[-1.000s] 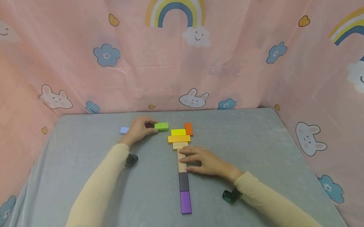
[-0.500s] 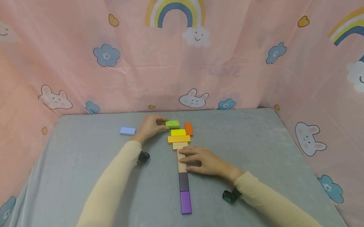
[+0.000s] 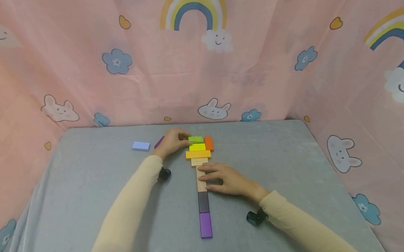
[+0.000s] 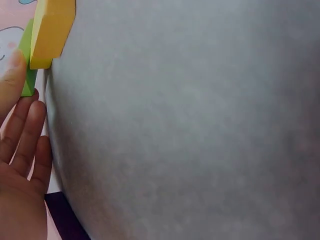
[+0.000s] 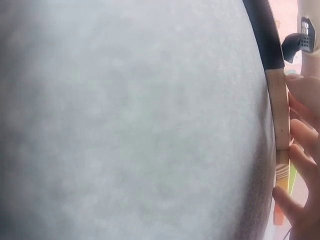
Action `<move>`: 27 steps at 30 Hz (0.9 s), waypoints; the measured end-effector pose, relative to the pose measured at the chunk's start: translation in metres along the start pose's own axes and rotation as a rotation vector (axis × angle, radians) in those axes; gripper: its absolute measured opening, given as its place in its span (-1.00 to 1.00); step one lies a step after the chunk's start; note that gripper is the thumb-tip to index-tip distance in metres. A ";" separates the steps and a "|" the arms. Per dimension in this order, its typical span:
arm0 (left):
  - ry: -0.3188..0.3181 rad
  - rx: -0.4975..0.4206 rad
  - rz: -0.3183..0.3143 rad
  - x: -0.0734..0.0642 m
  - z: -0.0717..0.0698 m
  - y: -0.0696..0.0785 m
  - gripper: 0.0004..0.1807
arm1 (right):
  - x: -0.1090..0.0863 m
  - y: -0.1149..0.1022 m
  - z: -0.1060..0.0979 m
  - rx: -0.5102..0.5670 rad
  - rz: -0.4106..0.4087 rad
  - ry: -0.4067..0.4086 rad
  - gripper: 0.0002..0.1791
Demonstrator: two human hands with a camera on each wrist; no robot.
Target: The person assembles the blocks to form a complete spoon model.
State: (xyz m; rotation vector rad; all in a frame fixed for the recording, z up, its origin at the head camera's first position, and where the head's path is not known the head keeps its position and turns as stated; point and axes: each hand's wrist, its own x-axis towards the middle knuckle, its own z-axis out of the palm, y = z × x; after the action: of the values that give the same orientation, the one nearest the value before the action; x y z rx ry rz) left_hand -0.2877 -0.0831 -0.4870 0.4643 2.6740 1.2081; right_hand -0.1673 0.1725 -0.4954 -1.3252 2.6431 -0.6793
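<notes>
My left hand [image 3: 173,141] pinches a green block [image 3: 196,140] between thumb and fingers, right behind a yellow block [image 3: 197,147]. In the left wrist view, the thumb lies on the green block [image 4: 29,80], beside a thicker orange-yellow block [image 4: 54,30]. A line of blocks runs toward me: the orange-yellow block [image 3: 198,154], a striped edge of thin pieces [image 3: 199,162], a plain wooden block [image 3: 201,183], a dark grey block [image 3: 203,202] and a purple block [image 3: 205,225]. Fingertips of my right hand [image 3: 232,179] rest on the plain wooden block, relaxed and spread.
An orange-red block [image 3: 208,143] stands to the right of the yellow and green ones. Left of my hand lie a light blue block [image 3: 141,146] and a dark purple block [image 3: 159,142], partly hidden by the hand. A pink patterned curtain [image 3: 264,57] hangs behind the grey cloth [image 3: 282,147].
My left hand has carried the green block rightward, then down against the yellow block. The light blue and dark purple blocks have come into view behind it. The right hand stays still.
</notes>
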 end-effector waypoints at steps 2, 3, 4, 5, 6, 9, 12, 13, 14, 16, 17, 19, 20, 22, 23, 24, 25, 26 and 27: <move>-0.005 0.015 -0.001 0.001 0.001 0.001 -0.61 | 0.000 0.000 0.000 0.002 0.002 0.001 -0.56; -0.007 0.023 -0.002 0.002 0.002 0.000 -0.61 | 0.000 0.001 0.000 0.003 0.002 0.002 -0.56; -0.010 0.030 -0.003 0.002 0.002 0.000 -0.61 | 0.000 0.001 0.001 0.000 -0.004 0.006 -0.56; -0.013 0.037 -0.007 0.003 0.002 0.000 -0.61 | 0.000 0.001 0.001 -0.001 -0.008 0.009 -0.56; -0.016 0.042 -0.009 0.003 0.003 0.000 -0.61 | 0.000 0.001 0.001 -0.002 -0.010 0.012 -0.56; -0.025 0.046 -0.015 0.004 0.003 0.000 -0.63 | 0.000 0.001 0.001 -0.002 -0.014 0.015 -0.56; -0.033 0.040 -0.017 0.004 0.003 0.000 -0.65 | 0.000 0.001 0.001 0.003 -0.005 0.008 -0.56; -0.035 0.038 -0.017 0.004 0.003 0.000 -0.66 | 0.000 0.001 0.000 0.004 -0.004 0.005 -0.56; -0.037 0.039 -0.016 0.004 0.003 0.000 -0.67 | 0.000 0.001 0.000 0.004 -0.001 0.004 -0.56; -0.038 0.041 -0.019 0.004 0.002 0.001 -0.68 | 0.000 0.001 0.000 0.006 0.000 0.001 -0.56; -0.037 0.042 -0.021 0.004 0.002 0.001 -0.68 | 0.000 0.001 0.000 0.007 -0.001 0.001 -0.57; -0.034 0.043 -0.025 0.005 0.003 0.002 -0.69 | 0.000 0.000 -0.001 0.009 -0.003 0.004 -0.57; -0.033 0.044 -0.028 0.005 0.003 0.002 -0.69 | 0.000 0.000 -0.001 0.007 -0.006 0.005 -0.57; -0.027 0.038 -0.035 0.005 0.004 0.002 -0.70 | 0.000 0.001 0.000 0.006 -0.010 0.008 -0.57; -0.025 0.036 -0.035 0.004 0.005 0.002 -0.70 | 0.000 0.001 0.000 0.005 -0.011 0.009 -0.57; -0.023 0.032 -0.037 0.004 0.006 0.003 -0.70 | 0.000 0.001 0.000 0.003 -0.011 0.009 -0.57; -0.022 0.031 -0.039 0.004 0.006 0.003 -0.70 | 0.001 0.001 0.000 0.003 -0.010 0.008 -0.57; -0.021 0.028 -0.039 0.004 0.006 0.004 -0.70 | 0.001 0.001 0.000 0.004 -0.008 0.006 -0.57; -0.021 0.025 -0.038 0.004 0.006 0.004 -0.70 | 0.000 0.000 0.000 0.006 -0.005 0.005 -0.57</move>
State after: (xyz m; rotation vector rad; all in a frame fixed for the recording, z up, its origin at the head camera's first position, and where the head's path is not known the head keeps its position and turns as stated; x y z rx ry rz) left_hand -0.2884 -0.0749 -0.4881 0.4247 2.6712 1.1540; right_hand -0.1680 0.1725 -0.4953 -1.3303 2.6402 -0.6919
